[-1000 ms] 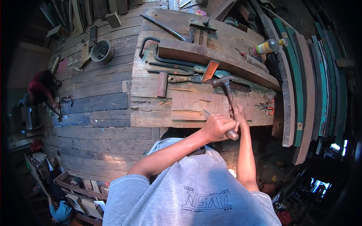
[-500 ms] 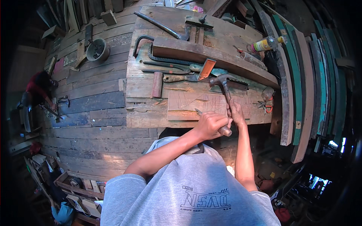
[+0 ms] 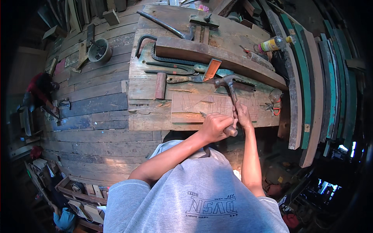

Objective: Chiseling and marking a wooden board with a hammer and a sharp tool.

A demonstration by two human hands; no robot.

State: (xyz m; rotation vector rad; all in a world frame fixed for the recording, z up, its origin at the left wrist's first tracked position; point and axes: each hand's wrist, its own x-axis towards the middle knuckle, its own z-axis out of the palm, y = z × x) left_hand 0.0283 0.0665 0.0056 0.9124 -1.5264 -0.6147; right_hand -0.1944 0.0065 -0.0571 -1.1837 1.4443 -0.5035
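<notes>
My left hand [image 3: 216,126] is wrapped round a chisel. The rounded end of its wooden handle [image 3: 231,132] sticks out on the right, and the metal tip [image 3: 203,114] points up and left over a pale board [image 3: 186,104]. Pencil lines cross that board, and its lower left part is chipped. Close by on the right, my right hand [image 3: 243,116] grips a claw hammer [image 3: 232,90] by its handle, the head pointing away from me. Beyond the board lie a try square [image 3: 212,70] with an orange face and a wooden-handled tool [image 3: 176,79].
A thick beam [image 3: 217,58] lies across the workbench [image 3: 142,93]. Around it are tongs [image 3: 169,72], a reddish block [image 3: 160,86], scissors [image 3: 276,110] and a bottle [image 3: 272,44]. Planks [image 3: 307,97] stand at the right. A bucket [image 3: 100,51] and another person [image 3: 39,89] are at the left.
The view has shifted very slightly. Both hands keep their holds on the chisel and hammer, in almost the same places over the board.
</notes>
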